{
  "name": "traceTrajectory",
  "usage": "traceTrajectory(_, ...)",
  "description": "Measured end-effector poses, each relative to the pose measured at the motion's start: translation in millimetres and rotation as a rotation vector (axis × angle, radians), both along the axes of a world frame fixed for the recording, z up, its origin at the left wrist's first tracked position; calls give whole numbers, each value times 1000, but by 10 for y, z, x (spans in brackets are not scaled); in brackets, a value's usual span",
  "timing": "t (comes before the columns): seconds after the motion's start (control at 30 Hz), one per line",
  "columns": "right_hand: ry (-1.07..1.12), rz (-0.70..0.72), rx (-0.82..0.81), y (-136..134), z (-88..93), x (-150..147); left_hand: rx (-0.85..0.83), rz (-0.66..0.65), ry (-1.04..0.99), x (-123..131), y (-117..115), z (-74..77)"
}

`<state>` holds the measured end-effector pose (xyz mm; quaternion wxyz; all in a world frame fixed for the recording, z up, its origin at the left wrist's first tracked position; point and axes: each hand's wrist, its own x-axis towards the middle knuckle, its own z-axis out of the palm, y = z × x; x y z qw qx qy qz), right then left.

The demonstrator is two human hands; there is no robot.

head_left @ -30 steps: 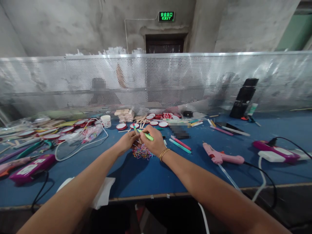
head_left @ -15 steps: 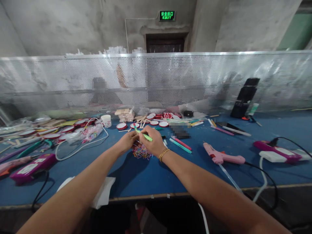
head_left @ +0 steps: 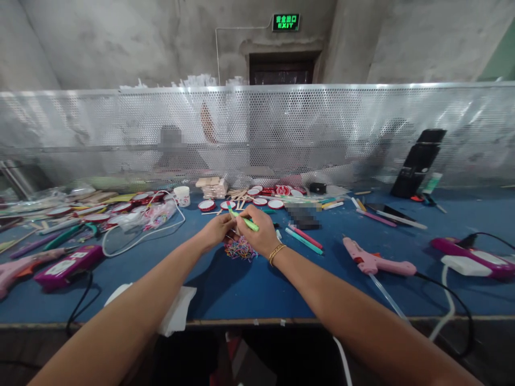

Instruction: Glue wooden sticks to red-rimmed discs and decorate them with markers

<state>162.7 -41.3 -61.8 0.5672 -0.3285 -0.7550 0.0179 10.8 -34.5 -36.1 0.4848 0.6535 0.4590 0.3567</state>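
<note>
My right hand (head_left: 262, 229), a gold bracelet at its wrist, is closed around a light green marker (head_left: 250, 223). The marker slants up to the left, its far end reaching over the fingers of my left hand (head_left: 216, 231). Those fingers are curled together close to the marker; whatever they pinch is too small and too covered to make out. Just below both hands lies a heap of small, thin, many-coloured pieces (head_left: 240, 250) on the blue table (head_left: 241, 295). A turquoise marker (head_left: 303, 240) and a pink marker (head_left: 307, 236) lie to the right.
A pink glue gun (head_left: 372, 260) and a purple power strip (head_left: 470, 257) lie at right, with cords. Red-rimmed discs (head_left: 207, 205), wooden sticks (head_left: 240, 197) and a paper cup (head_left: 182, 196) stand behind. A perforated metal screen (head_left: 281, 134) runs along the back.
The whole view has shifted, so everything appears slightly farther right. Both hands stay together above the heap, the green marker still in my right hand.
</note>
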Motion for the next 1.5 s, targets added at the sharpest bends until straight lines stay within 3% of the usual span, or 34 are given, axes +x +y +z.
traceTrajectory(1.5,-3,-13,1,10,16,-7,5,5,14,-7,16,4)
